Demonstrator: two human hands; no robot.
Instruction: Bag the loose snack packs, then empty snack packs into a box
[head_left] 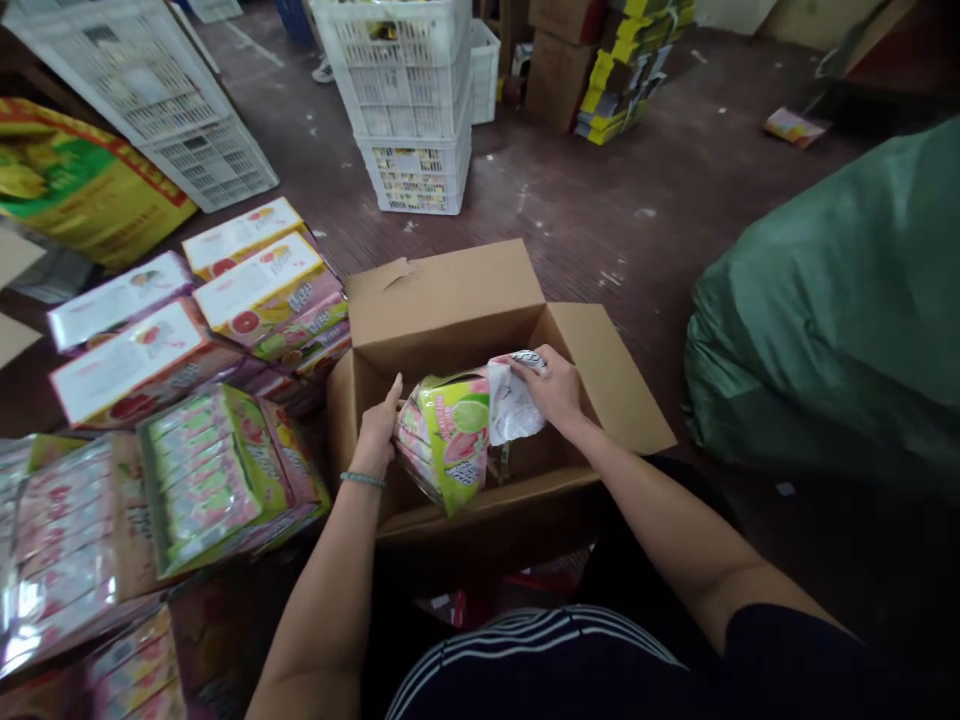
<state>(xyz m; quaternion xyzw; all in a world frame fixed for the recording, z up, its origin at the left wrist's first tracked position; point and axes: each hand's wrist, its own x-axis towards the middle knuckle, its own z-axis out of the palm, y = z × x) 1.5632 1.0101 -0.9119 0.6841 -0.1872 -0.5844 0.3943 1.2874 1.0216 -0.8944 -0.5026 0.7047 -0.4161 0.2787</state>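
A green and pink display box [466, 420] of wrapped packs, printed with lime and pink fruit, is tilted over the opening of a brown carton [450, 335]. My left hand [381, 425] grips its left side, thumb up, with the other fingers partly hidden. My right hand [551, 385] is closed on a crumpled white printed sheet [517, 405] at the box's right end. I cannot tell whether this sheet is joined to the box. The carton's far and right flaps are folded outward.
Several fruit-printed boxes [142, 365] are stacked left of the carton, with film-wrapped display boxes [206, 470] nearer me. White plastic crates [416, 150] stand beyond. A large green sack [832, 310] lies right, and a yellow bag [97, 200] far left.
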